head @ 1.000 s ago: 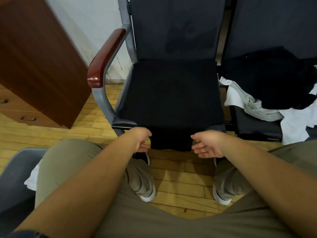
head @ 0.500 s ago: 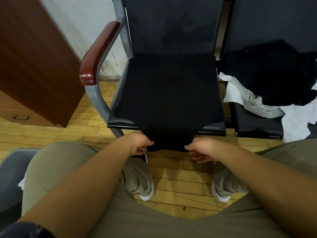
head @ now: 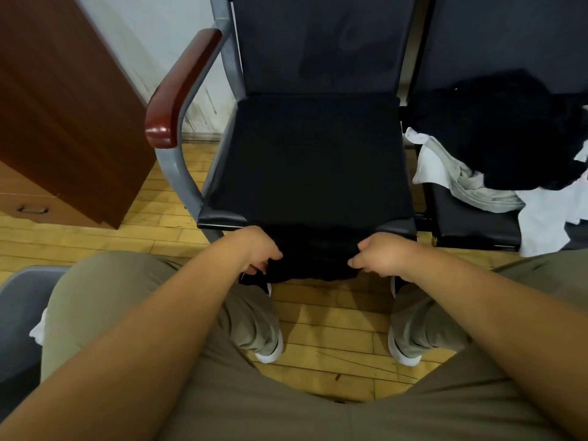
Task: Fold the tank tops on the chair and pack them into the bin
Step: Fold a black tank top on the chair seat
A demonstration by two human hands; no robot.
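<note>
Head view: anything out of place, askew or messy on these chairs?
Only the neighbouring seat: black, grey and white garments lie in a crumpled heap, a white one drooping over its front edge. The black tank top lies flat, the left hand and right hand pinching its overhanging edge.

— What lies around the chair (head: pixel 318 43)?
— A tank top (head: pixel 311 160) on its seat, hem hanging over the front edge; a clothes pile (head: pixel 496 138) on the seat to its right; a cabinet (head: pixel 63 106) to its left; a bin (head: pixel 19 313) before it, leftward.
</note>
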